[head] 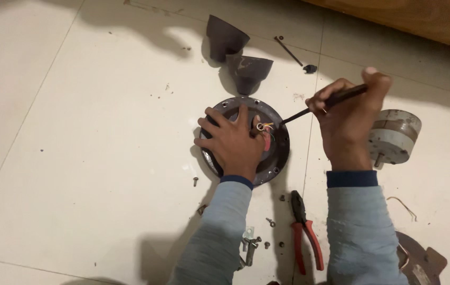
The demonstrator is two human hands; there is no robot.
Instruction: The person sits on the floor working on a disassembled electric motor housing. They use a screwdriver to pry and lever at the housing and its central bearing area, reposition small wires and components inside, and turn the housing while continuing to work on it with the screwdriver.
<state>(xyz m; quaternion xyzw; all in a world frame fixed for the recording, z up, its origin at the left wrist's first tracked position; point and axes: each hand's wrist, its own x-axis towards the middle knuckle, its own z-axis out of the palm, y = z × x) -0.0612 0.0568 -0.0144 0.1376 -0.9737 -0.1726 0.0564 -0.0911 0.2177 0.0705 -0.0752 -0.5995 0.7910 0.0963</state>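
While left hand (234, 141) steadies housing (277, 138), screwdriver (320, 105) slants down-left

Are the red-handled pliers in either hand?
No, the pliers lie on the floor between the sleeves; the right hand grips a screwdriver.

two dark cone covers (238, 53) on floor tiles, red-handled pliers (303, 231), cylindrical motor core (394, 136) at right, loose screws (271, 222), long bolt w/ nut (290, 51)

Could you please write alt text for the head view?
A left hand steadies a round motor cover on a tiled floor while the right hand pokes a screwdriver at its wires; pliers lie nearby.
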